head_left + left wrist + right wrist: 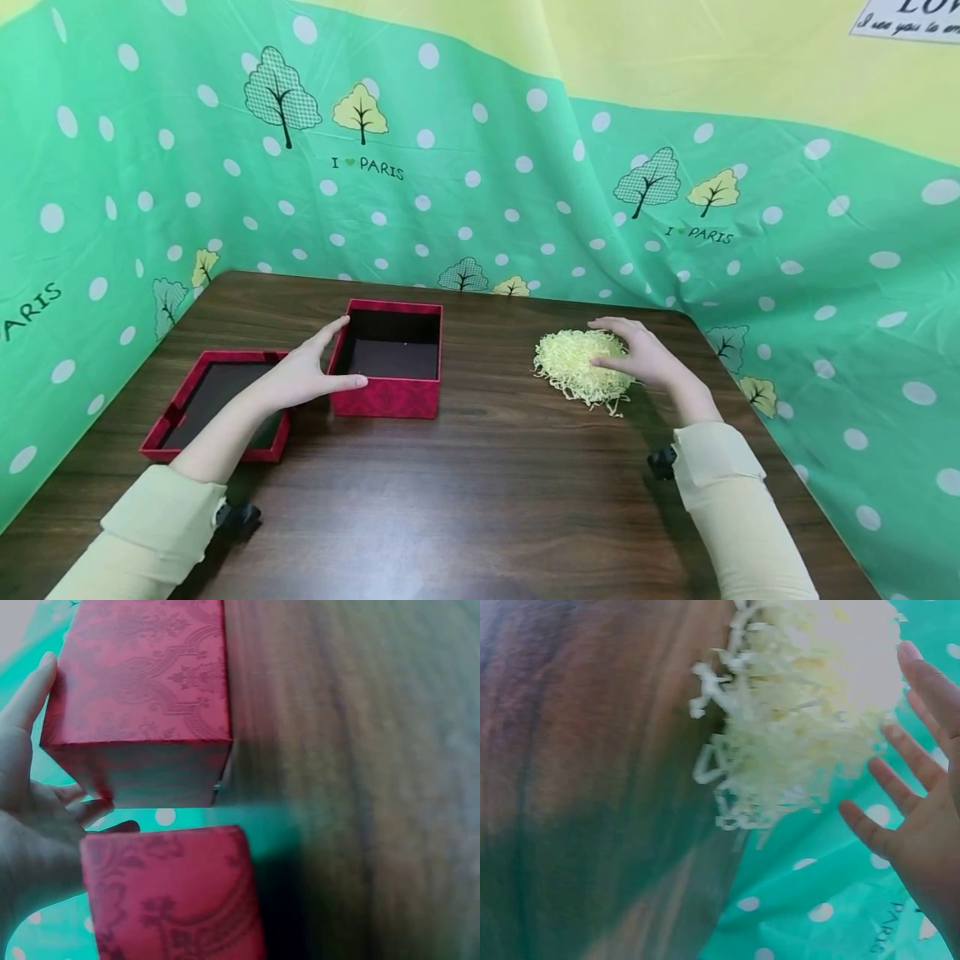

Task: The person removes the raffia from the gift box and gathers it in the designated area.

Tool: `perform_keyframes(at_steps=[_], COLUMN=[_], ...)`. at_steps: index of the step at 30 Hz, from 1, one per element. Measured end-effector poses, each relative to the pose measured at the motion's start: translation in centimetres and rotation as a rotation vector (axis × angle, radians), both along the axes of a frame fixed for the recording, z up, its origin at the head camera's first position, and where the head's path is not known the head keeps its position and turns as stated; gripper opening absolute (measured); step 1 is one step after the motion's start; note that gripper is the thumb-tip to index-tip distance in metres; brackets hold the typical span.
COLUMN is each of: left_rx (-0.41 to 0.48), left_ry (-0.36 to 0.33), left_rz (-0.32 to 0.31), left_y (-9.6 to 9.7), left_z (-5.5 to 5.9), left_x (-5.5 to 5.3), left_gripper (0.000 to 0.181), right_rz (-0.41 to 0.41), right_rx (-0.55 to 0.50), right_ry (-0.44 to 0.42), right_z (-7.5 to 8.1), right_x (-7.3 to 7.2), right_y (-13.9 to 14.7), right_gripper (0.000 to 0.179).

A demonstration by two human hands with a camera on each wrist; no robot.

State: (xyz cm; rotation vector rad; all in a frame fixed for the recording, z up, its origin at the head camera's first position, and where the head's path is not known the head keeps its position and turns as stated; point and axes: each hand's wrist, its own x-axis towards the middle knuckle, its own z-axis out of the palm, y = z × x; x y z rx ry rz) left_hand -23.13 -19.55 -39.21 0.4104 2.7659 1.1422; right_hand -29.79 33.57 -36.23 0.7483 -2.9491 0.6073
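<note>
A red patterned box (385, 398) with a dark interior stands upright and uncovered on the table. My left hand (303, 375) is at its left side, thumb stretched toward the front wall and fingers spread along the left edge. In the left wrist view the thumb tip meets the edge of the box (142, 675). To the right lies a loose heap of pale yellow shredded paper (576, 367). Over its right edge is my right hand (641, 354), fingers spread and nothing gripped. The right wrist view shows these fingers extended beside the shredded paper (802, 727).
A shallow red box lid (273, 442) lies with its dark inside up, left of the box and partly behind my left forearm. Dark wood table (480, 500) spans the front. A green polka-dot cloth (480, 200) hangs behind and along the sides.
</note>
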Motion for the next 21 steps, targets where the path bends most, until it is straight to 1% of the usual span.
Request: perform_keyframes(at_steps=[3, 7, 13, 16, 19, 21], left_rx=[-0.024, -0.056, -0.089, -0.096, -0.113, -0.13], left_ry=[0.005, 0.043, 0.124, 0.161, 0.198, 0.243], left_rz=[-0.004, -0.001, 0.0, -0.004, -0.006, -0.005], left_y=[-0.2, -0.5, -0.3, 0.1, 0.8, 1.4], left_z=[0.6, 1.9, 4.4, 5.5, 6.3, 6.6], left_x=[-0.1, -0.3, -0.3, 0.0, 0.5, 0.9], left_gripper=[0.107, 0.105, 0.1, 0.098, 0.093, 0.089], right_rz=[-0.024, -0.057, -0.072, -0.078, -0.088, -0.094], right_rx=[0.011, 0.004, -0.034, -0.045, -0.061, -0.077], right_ry=[-0.01, 0.005, 0.101, 0.14, 0.167, 0.182], right_z=[1.0, 2.4, 4.3, 5.0, 5.5, 5.5], right_x=[0.5, 1.2, 2.3, 3.0, 3.9, 4.5], right_y=[-0.2, -0.9, -2.5, -3.5, -4.6, -5.3], right_gripper=[0.065, 0.068, 0.068, 0.068, 0.065, 0.063])
